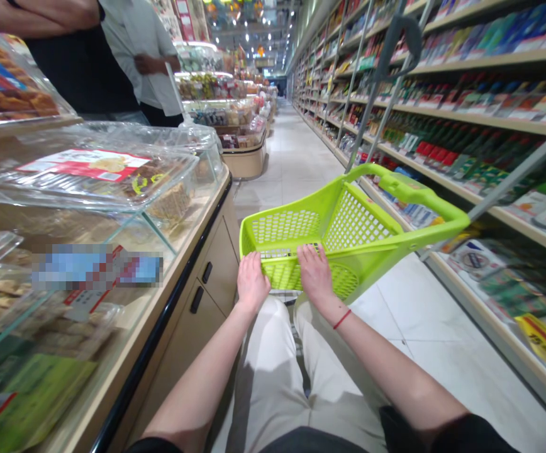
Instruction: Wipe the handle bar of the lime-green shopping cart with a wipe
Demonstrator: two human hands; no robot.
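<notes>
A lime-green plastic shopping basket (282, 224) with latticed walls and a thick loop handle stands in front of my knees, its handle end to the right. My left hand (253, 284) is closed over the near left corner of its rim, fingers hooked inside. Farther right along the same near rim, my right hand (315, 275) grips with its fingertips over the edge. A red cord is around that wrist. Little of the basket's floor shows, and I make out nothing lying in it. Both thumbs are mostly hidden.
To the left is a wooden display counter (209, 223) with clear lidded bins of packaged food. Two people (138, 69) stand beyond it. Packed shelves (480, 113) line the right, with grey metal poles (523, 173) before them. A tiled aisle (285, 135) runs ahead between displays.
</notes>
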